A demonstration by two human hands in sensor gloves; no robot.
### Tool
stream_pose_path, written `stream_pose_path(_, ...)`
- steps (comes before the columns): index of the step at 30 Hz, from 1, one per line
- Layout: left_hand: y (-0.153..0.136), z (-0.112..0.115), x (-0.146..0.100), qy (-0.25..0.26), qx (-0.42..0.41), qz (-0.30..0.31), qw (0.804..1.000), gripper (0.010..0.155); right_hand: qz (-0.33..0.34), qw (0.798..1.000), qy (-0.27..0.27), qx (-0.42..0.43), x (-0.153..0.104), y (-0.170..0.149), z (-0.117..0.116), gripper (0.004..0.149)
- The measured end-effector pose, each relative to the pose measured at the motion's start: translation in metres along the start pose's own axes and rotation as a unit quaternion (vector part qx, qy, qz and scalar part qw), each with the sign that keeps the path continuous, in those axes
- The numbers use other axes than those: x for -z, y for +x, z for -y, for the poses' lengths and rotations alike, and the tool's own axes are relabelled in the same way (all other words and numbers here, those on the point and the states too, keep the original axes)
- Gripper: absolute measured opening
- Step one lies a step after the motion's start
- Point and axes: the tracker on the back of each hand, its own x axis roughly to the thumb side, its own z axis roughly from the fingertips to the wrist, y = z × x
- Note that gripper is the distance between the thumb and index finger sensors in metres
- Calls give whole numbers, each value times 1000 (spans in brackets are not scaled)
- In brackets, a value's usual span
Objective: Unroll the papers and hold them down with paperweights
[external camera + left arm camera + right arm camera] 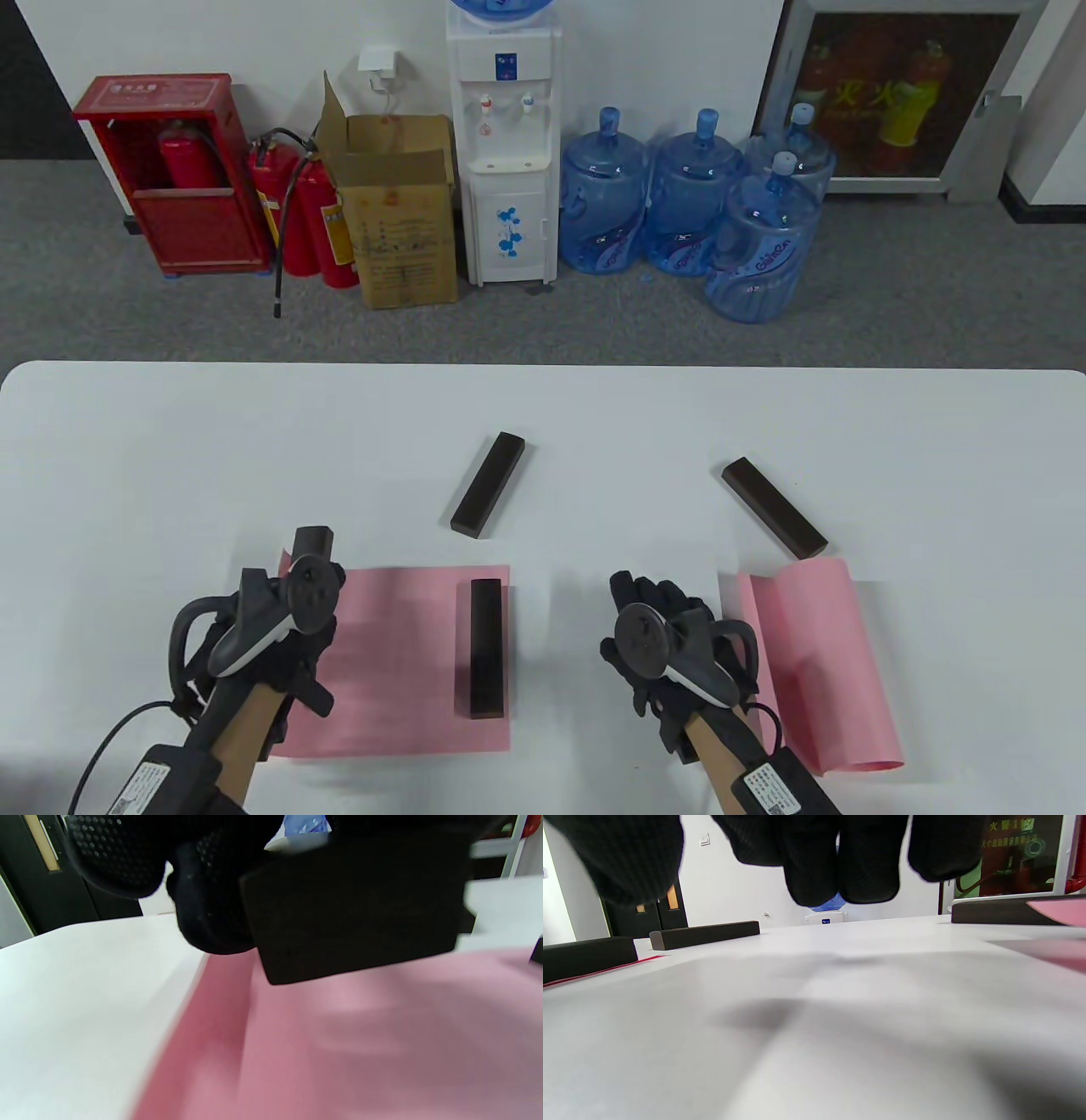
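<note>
Flat pink paper sheet point(399, 671) lies on the white bench point(170, 441), a dark rectangular wooden paperweight point(484, 649) along its right edge; left hand point(280, 628) grips a second dark block point(356, 912) over its left edge, apparently not yet down; right hand point(666, 641) hovers empty, fingers point(814, 866) loosely spread, beside a half-curled pink sheet point(814, 662).

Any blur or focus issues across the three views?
Table view: sharp, even light. Left wrist view: motion-smeared; the dark wooden block and pink paper sheet look soft. Right wrist view: gloved fingers defocused, soft shadow on the white table.
</note>
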Motion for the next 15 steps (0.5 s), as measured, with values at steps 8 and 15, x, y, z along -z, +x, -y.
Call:
stream_pose_path(8,-18,36,10,-47,38,-42,997,58,-6,1000,5,3,0,-1,0,79)
stream_pose_path(15,-25,59,11,-79,74,-55,993,59,-11,1000,15,-1,0,-2,1,78)
